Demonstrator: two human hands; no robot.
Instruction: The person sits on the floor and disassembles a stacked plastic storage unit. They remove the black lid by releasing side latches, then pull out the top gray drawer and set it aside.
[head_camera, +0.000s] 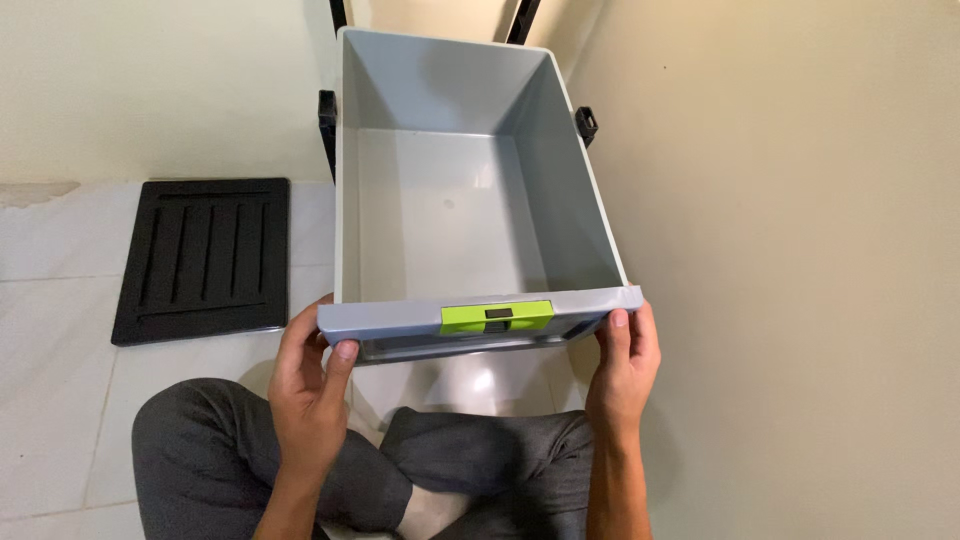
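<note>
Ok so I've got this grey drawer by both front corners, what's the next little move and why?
Probably ease the grey drawer straight forward, keeping it level. The left hand and right hand grip its front corners evenly, and its far end sits between the black rail pieces of the frame, so a straight push looks least likely to snag.

A grey plastic drawer (450, 200) is held out level in front of the seated person, its open top facing up and its inside bare. Its front panel faces the person and carries a lime-green handle (497, 316) with a small dark slot at its middle. The drawer's far end lies between black frame posts by the wall.
</note>
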